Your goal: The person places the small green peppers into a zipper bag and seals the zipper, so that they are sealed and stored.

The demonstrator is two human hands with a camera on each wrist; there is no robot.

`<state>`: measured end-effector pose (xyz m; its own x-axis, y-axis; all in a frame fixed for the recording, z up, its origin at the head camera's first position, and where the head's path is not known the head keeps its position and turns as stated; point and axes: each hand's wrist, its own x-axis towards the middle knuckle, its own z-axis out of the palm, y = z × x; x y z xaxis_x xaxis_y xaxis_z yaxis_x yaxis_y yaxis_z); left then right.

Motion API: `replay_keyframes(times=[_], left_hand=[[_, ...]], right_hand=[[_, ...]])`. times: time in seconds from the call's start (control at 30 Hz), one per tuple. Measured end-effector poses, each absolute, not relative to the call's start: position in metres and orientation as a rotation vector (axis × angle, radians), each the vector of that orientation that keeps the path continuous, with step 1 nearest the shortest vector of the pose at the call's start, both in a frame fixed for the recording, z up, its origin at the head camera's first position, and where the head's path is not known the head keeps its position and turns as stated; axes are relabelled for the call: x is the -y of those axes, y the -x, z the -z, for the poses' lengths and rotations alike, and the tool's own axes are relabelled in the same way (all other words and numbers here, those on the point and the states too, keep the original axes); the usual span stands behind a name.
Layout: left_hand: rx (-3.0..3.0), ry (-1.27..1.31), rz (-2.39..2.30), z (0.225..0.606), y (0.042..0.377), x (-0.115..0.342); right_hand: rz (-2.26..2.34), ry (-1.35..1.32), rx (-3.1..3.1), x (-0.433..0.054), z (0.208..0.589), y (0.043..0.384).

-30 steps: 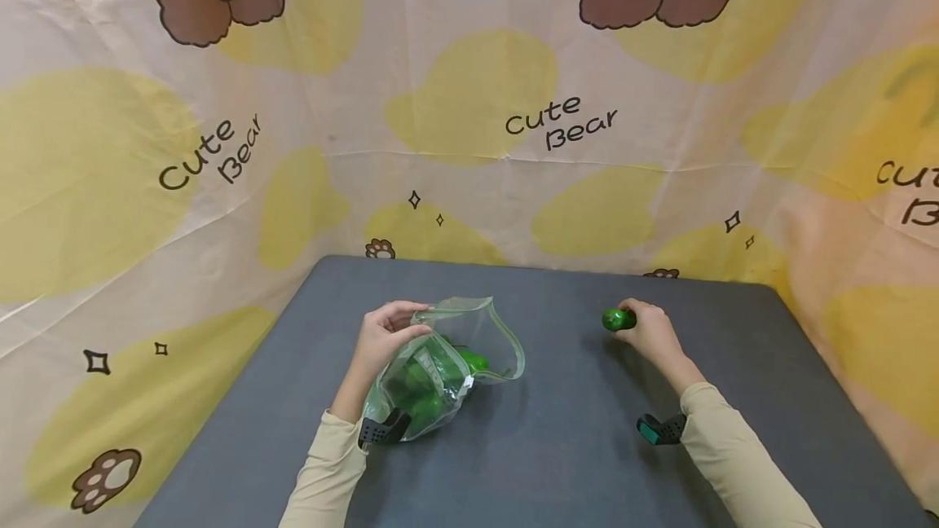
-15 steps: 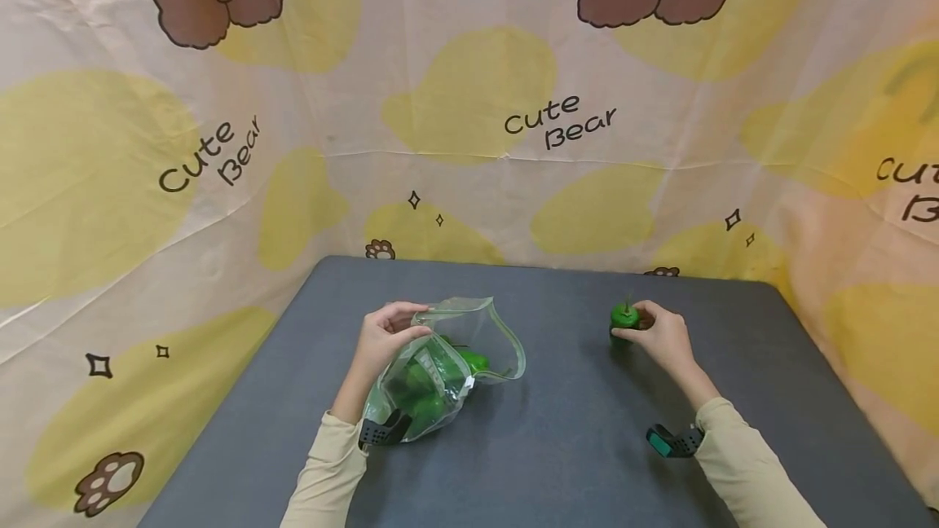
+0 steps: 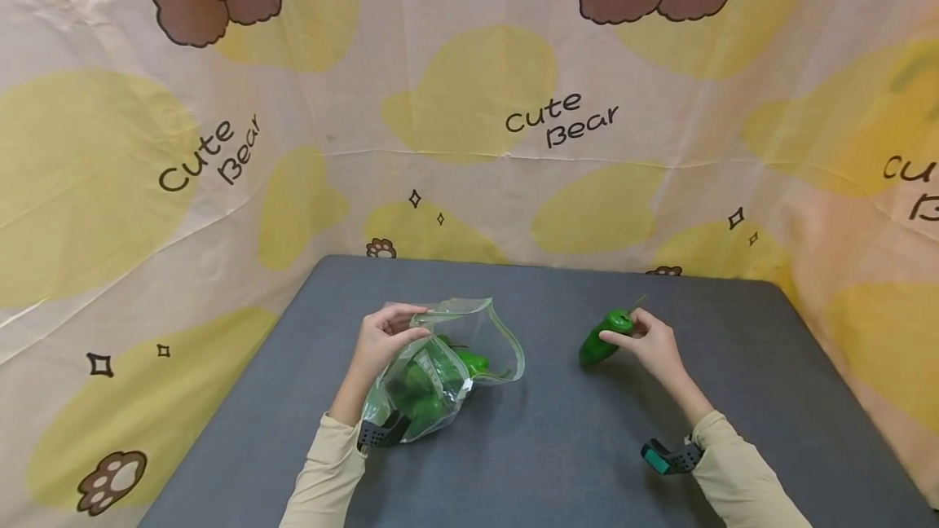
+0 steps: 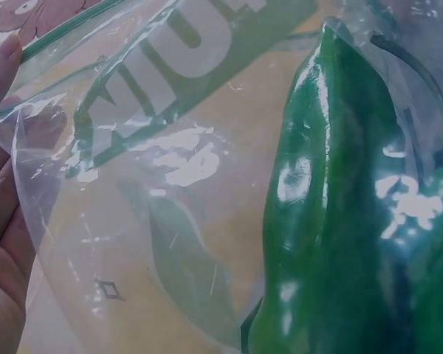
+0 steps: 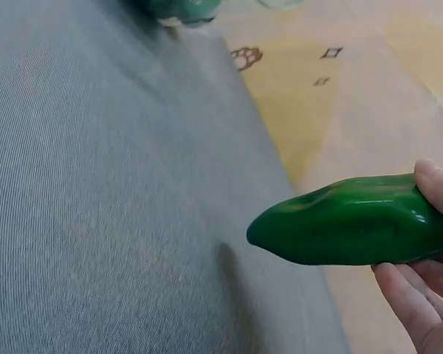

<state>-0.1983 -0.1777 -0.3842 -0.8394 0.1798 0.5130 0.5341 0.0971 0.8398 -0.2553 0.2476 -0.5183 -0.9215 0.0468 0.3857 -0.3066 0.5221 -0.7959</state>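
My left hand (image 3: 384, 339) pinches the upper edge of a clear zip bag (image 3: 506, 336), whose mouth gapes toward the right. Several green peppers (image 3: 421, 389) lie inside; one of them (image 4: 332, 206) shows large through the printed plastic in the left wrist view. To the right of the bag, my right hand (image 3: 655, 346) grips another green pepper (image 3: 603, 341) near its stem, thumb on one side and fingers on the other. Its tip slants down to the left, and in the right wrist view it is raised off the table with a shadow below.
A dark grey table (image 3: 543, 446) lies under both hands. Behind and beside it hangs a cloth (image 3: 469, 88) printed with bears, yellow patches and lettering. Each wrist wears a black strap, such as the right strap (image 3: 671, 456).
The pepper in my right hand has turned from end-on, through stem up, to a slant with its tip toward the lower left. The left hand and the bag have stayed nearly still.
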Motion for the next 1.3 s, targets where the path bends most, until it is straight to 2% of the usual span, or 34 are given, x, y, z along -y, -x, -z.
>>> replay_keyframes(times=[0.27,0.33,0.6,0.83,0.9,1.13,1.3], left_hand=[[2.095,0.726,1.829,0.399,0.209,0.185],[2.083,0.743,1.836,0.405,0.213,0.187],[2.058,0.781,1.857,0.406,0.214,0.186],[2.074,0.746,1.843,0.403,0.215,0.182],[2.078,0.743,1.847,0.401,0.215,0.181],[2.097,0.775,1.818,0.386,0.205,0.172],[2.095,0.736,1.788,0.382,0.200,0.169]], right_hand=[[-1.431,-0.228,2.405,-0.246,0.534,0.265],[-1.437,-0.265,2.400,-0.242,0.525,0.259],[-1.580,-0.376,2.315,-0.206,0.448,0.217],[-1.749,-0.456,2.223,-0.202,0.452,0.223],[-1.738,-0.411,2.239,-0.194,0.438,0.215],[-1.838,-0.406,2.177,-0.188,0.446,0.222],[-1.858,-0.360,2.222,-0.167,0.413,0.203]])
